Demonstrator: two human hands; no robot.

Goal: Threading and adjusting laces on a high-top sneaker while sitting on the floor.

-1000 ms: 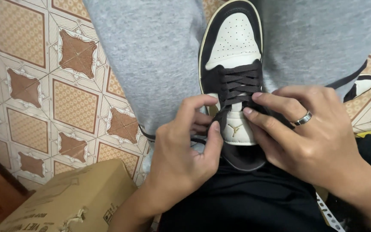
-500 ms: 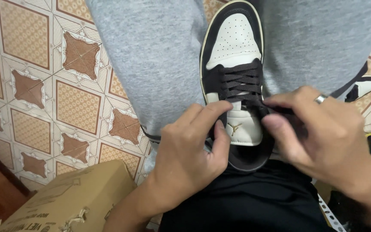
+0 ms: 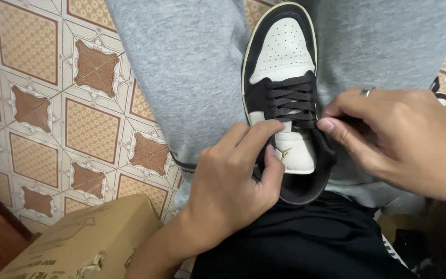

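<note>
With the sneaker (image 3: 285, 103) rested on the grey-trousered lap, its collar and tongue are pinched by the left hand (image 3: 233, 191) while the black lace (image 3: 292, 106) is gripped by the right hand (image 3: 398, 139), so the lace could be pulled free if the pinch slackened.

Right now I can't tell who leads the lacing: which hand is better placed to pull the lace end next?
Probably the right hand: its fingers pinch at the black laces on the sneaker. The left hand only steadies the tongue.
</note>
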